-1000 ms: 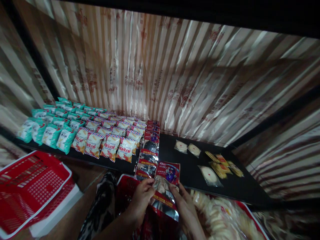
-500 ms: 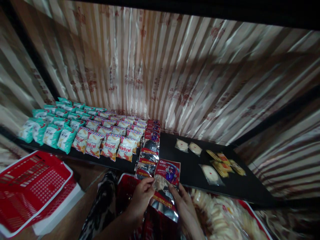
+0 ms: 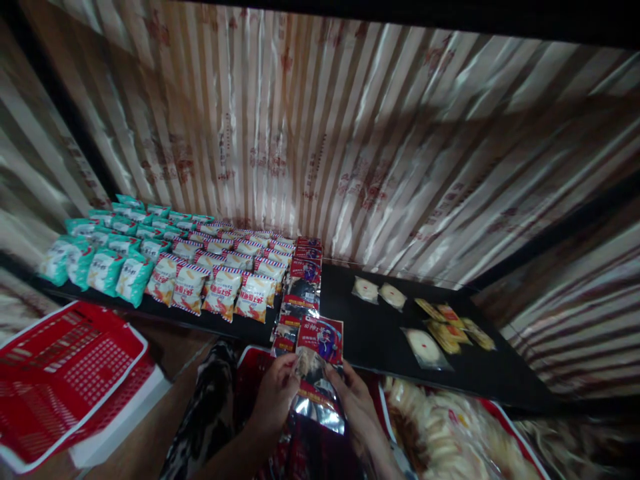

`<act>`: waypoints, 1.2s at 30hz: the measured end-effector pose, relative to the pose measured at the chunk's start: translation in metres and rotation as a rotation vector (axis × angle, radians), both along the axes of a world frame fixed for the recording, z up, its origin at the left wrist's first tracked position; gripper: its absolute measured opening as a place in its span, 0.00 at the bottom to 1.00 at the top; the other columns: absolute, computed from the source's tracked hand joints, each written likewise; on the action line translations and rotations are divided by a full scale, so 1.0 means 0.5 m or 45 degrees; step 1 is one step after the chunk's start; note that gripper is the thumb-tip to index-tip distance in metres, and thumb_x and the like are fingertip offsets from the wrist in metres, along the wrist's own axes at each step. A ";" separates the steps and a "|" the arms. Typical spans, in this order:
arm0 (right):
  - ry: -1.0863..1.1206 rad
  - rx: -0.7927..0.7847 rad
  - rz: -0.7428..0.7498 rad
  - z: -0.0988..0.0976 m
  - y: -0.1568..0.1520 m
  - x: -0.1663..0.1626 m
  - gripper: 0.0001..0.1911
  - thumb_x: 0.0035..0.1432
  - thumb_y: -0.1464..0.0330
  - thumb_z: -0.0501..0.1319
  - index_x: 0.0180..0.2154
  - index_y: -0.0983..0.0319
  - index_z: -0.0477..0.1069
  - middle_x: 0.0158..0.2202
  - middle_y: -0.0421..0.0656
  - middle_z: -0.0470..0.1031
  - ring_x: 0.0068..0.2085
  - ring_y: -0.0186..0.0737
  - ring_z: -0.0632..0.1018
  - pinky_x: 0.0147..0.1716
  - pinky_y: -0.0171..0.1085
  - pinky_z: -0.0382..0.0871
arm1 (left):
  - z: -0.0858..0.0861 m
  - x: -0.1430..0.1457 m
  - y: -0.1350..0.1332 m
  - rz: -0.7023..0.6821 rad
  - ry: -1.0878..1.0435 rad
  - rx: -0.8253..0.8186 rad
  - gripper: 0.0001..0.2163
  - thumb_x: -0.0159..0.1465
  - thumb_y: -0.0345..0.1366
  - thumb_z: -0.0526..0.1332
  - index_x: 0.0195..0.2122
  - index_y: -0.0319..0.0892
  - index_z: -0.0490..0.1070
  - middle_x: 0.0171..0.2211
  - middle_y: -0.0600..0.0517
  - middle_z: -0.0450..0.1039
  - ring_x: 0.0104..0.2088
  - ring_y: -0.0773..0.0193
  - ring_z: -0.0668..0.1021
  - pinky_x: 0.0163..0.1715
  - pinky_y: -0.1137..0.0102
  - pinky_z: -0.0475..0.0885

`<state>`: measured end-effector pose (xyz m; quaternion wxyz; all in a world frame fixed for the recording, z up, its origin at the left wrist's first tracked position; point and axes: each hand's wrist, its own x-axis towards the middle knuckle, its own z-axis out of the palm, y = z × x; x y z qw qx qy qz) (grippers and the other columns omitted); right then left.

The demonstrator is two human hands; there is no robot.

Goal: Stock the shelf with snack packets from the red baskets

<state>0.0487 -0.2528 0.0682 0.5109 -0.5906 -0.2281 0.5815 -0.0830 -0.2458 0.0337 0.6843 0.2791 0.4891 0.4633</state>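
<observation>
Red packet (image 3: 313, 379) is held between both hands at the shelf's front edge, its printed face up and its silver lower end toward the person. At far left, a red basket (image 3: 113, 373) with a white rim rests tilted on a white box (image 3: 125, 420) on the floor. Above it, teal bags (image 3: 104, 272) stand in close rows on the black shelf (image 3: 357, 340), and next to them come rows of white bags (image 3: 221, 292) with striped tops. Below these is a black-and-white trouser leg (image 3: 205, 407). Left hand (image 3: 274, 395) has its thumb and fingers closed on the packet's left edge. Just behind, a column of overlapping red packets (image 3: 304, 290) runs toward the back; whether the held one touches it, I cannot tell. Under the hands sits another basket (image 3: 249, 355), mostly hidden by the arms. Right hand (image 3: 356, 398) pinches the packet's right edge, thumb on top. Further right on the shelf lie three round white packs (image 3: 367, 289), two at the back and one nearer the front, then a loose cluster of yellow packs (image 3: 447, 328). Below them, a basket (image 3: 523, 437) is filled with pale wrapped rounds (image 3: 440, 427).
</observation>
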 end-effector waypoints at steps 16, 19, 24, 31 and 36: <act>0.039 -0.055 0.103 -0.008 0.045 -0.001 0.27 0.33 0.58 0.71 0.37 0.62 0.71 0.25 0.40 0.78 0.29 0.43 0.78 0.31 0.39 0.70 | -0.001 -0.046 0.056 0.183 0.409 0.120 0.17 0.54 0.38 0.59 0.45 0.40 0.68 0.42 0.45 0.74 0.40 0.57 0.76 0.41 0.67 0.69; 0.031 -0.060 0.091 -0.008 0.044 -0.001 0.27 0.32 0.58 0.71 0.36 0.62 0.71 0.26 0.40 0.78 0.29 0.43 0.78 0.31 0.38 0.70 | -0.003 -0.057 0.105 0.201 0.651 0.305 0.18 0.53 0.33 0.59 0.47 0.40 0.68 0.50 0.43 0.70 0.50 0.55 0.72 0.51 0.65 0.63; 0.047 -0.054 0.136 -0.010 0.046 0.000 0.26 0.34 0.57 0.71 0.36 0.62 0.71 0.26 0.41 0.79 0.29 0.43 0.79 0.32 0.38 0.70 | -0.006 -0.043 0.171 0.163 0.732 0.375 0.23 0.51 0.29 0.60 0.51 0.37 0.65 0.57 0.41 0.62 0.59 0.54 0.62 0.59 0.65 0.52; 0.001 -0.090 0.176 -0.022 0.052 0.009 0.26 0.33 0.56 0.71 0.35 0.63 0.71 0.24 0.40 0.78 0.28 0.42 0.78 0.31 0.38 0.69 | -0.061 -0.022 0.226 0.120 0.697 0.295 0.16 0.55 0.29 0.57 0.45 0.42 0.69 0.45 0.47 0.74 0.50 0.58 0.72 0.53 0.64 0.63; -0.074 -0.032 0.266 -0.021 0.064 0.013 0.23 0.35 0.55 0.69 0.32 0.62 0.71 0.24 0.39 0.77 0.29 0.42 0.78 0.31 0.37 0.69 | -0.069 -0.019 0.237 0.113 0.746 0.305 0.15 0.56 0.29 0.56 0.45 0.43 0.70 0.42 0.49 0.75 0.47 0.61 0.74 0.50 0.67 0.66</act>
